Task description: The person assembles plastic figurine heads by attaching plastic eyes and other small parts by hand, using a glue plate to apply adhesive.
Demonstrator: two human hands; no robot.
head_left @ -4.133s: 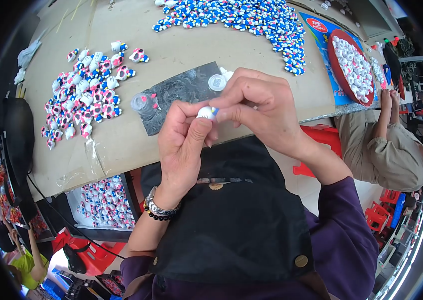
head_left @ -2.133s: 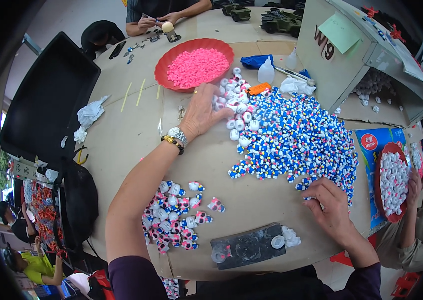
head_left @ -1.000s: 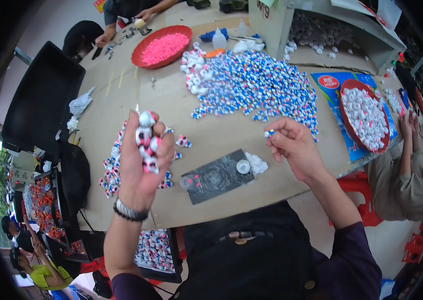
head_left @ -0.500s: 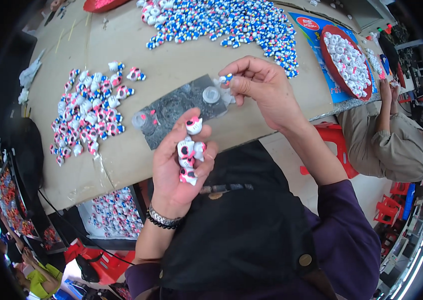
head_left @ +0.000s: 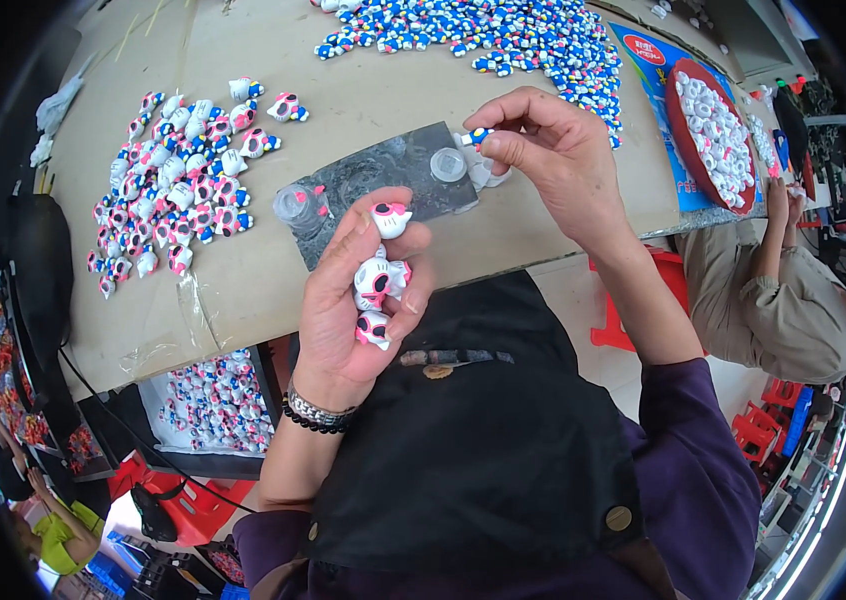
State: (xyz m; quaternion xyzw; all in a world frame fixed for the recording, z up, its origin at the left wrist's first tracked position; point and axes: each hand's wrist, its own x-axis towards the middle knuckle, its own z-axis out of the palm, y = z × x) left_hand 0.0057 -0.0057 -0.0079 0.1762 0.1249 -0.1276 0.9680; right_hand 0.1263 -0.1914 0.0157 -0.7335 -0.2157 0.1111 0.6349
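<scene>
My left hand point(head_left: 348, 300) is closed around several small white figurine heads point(head_left: 373, 280) with pink and black markings, one held up between thumb and forefinger. Between the thumb and fingers of my right hand point(head_left: 563, 160) is a small blue-and-white figurine body point(head_left: 478, 137). Under and beyond both hands lies a dark, stained slab point(head_left: 358, 175). On it stand a small clear round cup point(head_left: 447, 165) at the right end and another clear cup point(head_left: 293, 203) at the left, with pink bits near the latter.
Assembled figurines point(head_left: 178, 180) are heaped on the left of the table. A broad pile of blue-and-white bodies point(head_left: 503, 40) covers the far side. A red bowl point(head_left: 680, 120) of white heads sits at the right. Below the table edge is a tray point(head_left: 213, 400) of figurines; a seated person point(head_left: 773, 270) works at right.
The whole view has shifted slightly. My right hand has moved a little, turning the small body between its fingertips. My left hand still holds the heads.
</scene>
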